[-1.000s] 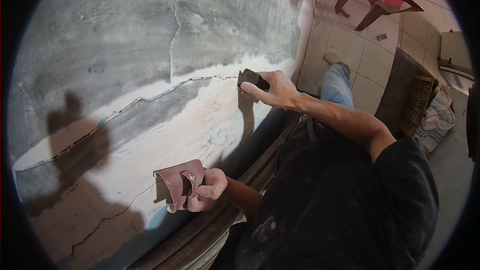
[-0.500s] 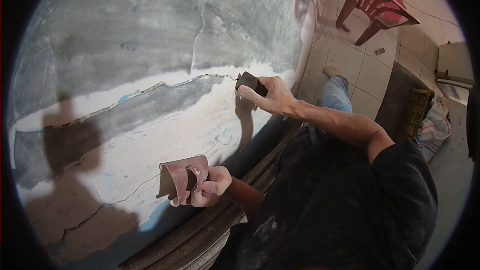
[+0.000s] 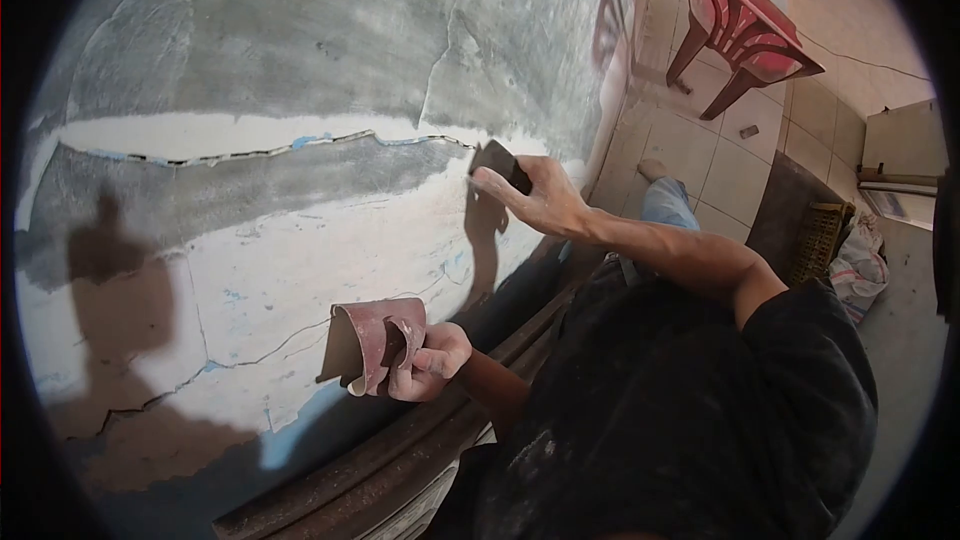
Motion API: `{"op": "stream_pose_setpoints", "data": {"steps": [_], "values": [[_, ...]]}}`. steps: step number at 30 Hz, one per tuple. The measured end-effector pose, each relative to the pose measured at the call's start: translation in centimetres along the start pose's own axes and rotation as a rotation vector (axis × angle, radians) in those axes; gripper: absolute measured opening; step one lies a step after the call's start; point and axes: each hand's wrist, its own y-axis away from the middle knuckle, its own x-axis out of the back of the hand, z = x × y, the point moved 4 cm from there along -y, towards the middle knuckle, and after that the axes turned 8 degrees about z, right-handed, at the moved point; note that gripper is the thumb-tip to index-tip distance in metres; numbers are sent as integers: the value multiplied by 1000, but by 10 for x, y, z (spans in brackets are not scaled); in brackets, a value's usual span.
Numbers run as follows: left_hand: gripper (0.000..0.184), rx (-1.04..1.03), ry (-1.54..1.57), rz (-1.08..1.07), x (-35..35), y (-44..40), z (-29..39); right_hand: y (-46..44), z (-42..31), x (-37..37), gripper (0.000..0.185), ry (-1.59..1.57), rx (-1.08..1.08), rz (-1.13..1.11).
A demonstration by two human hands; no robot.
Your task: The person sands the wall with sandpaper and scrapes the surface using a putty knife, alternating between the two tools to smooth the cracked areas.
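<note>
My right hand [image 3: 545, 195] grips a small dark flat-sided block [image 3: 503, 166] between thumb and fingers. The block's edge is against the wall [image 3: 330, 180], at the right end of a long jagged crack [image 3: 250, 151]. Lower down, my left hand [image 3: 432, 364] is closed on a curled, stiff reddish sheet [image 3: 372, 335] with pale dust on it. That sheet stands close in front of the wall; I cannot tell whether it touches. White filler or bare pale patches border the crack, with grey paint above. My shadow falls on the wall at left.
Long brown beams [image 3: 390, 440] lie along the foot of the wall. A red plastic chair [image 3: 745, 25] stands on the tiled floor [image 3: 690, 145]. Near a brown basket [image 3: 822, 240] is a white sack [image 3: 860, 265]. My bare foot [image 3: 652, 170] shows beyond my arm.
The view has turned slightly, so the crack looks flatter and the chair sits lower. Both hands keep their holds; the block remains near the crack's right end.
</note>
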Motion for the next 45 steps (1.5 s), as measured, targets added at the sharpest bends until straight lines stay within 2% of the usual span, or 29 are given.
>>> {"op": "stream_pose_setpoints", "data": {"steps": [4, 7, 10, 11, 14, 16, 18, 20, 22, 24, 26, 28, 29, 30, 31, 33, 34, 36, 39, 41, 42, 44, 45], "values": [[23, 42, 56, 26, 2, 1, -2, -5, -56, -15, 50, -45, 109, -38], [22, -22, -55, -65, 3, -2, 4, -5, -111, -18, 49, 143, 182, -28], [23, -20, -38, -43, 6, 4, -1, -5, -107, -19, 50, 16, 226, -37], [24, -13, -49, -36, 7, 5, -1, -5, -98, -16, 48, 29, 159, -86], [26, 37, -43, -12, 3, 4, 2, -5, -47, 8, 58, 108, 171, -57], [27, 67, -66, -16, 7, 6, 3, -3, -5, 38, 46, 265, 163, 86], [26, 85, -20, -8, 8, 5, 1, 4, 28, 76, 49, 538, 184, 195], [26, 94, 28, -6, 6, -2, 1, 17, 49, 118, 39, 737, 142, 254], [24, 204, -21, -24, 16, 13, -5, 25, 94, 167, 30, 1101, 75, 160], [25, 249, 16, -19, 12, -3, 3, 29, 161, 229, 38, 1457, -303, -298], [19, 319, 15, -69, 19, -6, 3, 52, 164, 260, 43, 1324, -400, -89], [19, 463, -35, -158, 28, 1, 3, 65, 161, 277, 41, 1188, -151, 89], [18, 547, -67, -165, 35, 5, 4, 72, 188, 294, 50, 1266, -28, 119], [17, 539, -81, -162, 38, 1, 7, 74, 208, 311, 60, 1340, 99, 149], [16, 608, -75, -202, 42, 1, 13, 81, 191, 313, 61, 1230, -382, -50], [14, 692, -77, -266, 47, -2, 32, 94, 186, 324, 61, 1203, -552, -107], [13, 709, -85, -296, 47, -6, 41, 96, 200, 338, 62, 1298, -239, 17], [10, 804, -84, -355, 50, -6, 64, 110, 160, 326, 61, 1148, 81, 365], [9, 966, 31, -395, 46, 6, 96, 123, 178, 353, 58, 1090, -70, 71], [12, 962, 112, -608, 40, 3, 121, 131, 184, 362, 57, 1075, -95, -36], [13, 949, 150, -687, 35, 2, 135, 131, 185, 368, 56, 1051, -98, 50], [13, 924, 190, -827, 33, -1, 160, 153, 142, 354, 53, 999, -123, 228], [11, 957, 190, -877, 34, 3, 170, 171, 75, 325, 51, 936, -731, 33]]}}
